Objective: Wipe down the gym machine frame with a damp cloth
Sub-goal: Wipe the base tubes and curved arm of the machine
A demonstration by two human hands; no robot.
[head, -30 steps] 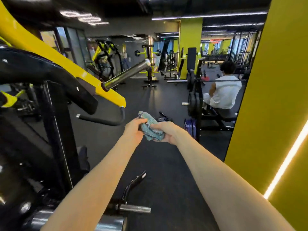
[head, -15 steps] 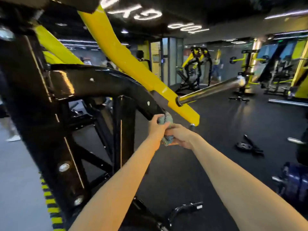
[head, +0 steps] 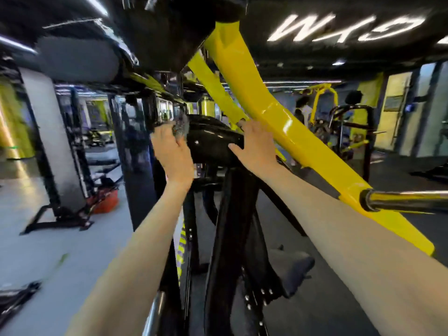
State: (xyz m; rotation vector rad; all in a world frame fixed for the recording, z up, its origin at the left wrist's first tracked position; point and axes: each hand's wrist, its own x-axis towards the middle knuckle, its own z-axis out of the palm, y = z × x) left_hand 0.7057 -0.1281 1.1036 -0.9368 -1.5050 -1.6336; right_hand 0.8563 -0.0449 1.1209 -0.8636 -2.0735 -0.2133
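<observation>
A glossy black curved frame arm (head: 213, 139) of the gym machine crosses the middle of the view, under a thick yellow lever arm (head: 286, 132). My left hand (head: 173, 149) grips a bunched grey-teal cloth (head: 181, 126) and holds it against the left end of the black arm. The cloth is blurred and mostly hidden by my fingers. My right hand (head: 257, 144) rests with spread fingers on the right side of the same black arm, just below the yellow lever. Black uprights (head: 232, 226) of the machine drop away beneath both hands.
A chrome weight peg (head: 407, 201) sticks out from the yellow lever at the right. A grey pillar (head: 55, 141) and a black rack stand at the left, with something red on the floor beside them. People and more yellow machines are far right.
My view has swung left and up along the machine. My hands have come apart: the left carried the cloth up onto the black frame arm, and the right let go of it and settled on the arm.
</observation>
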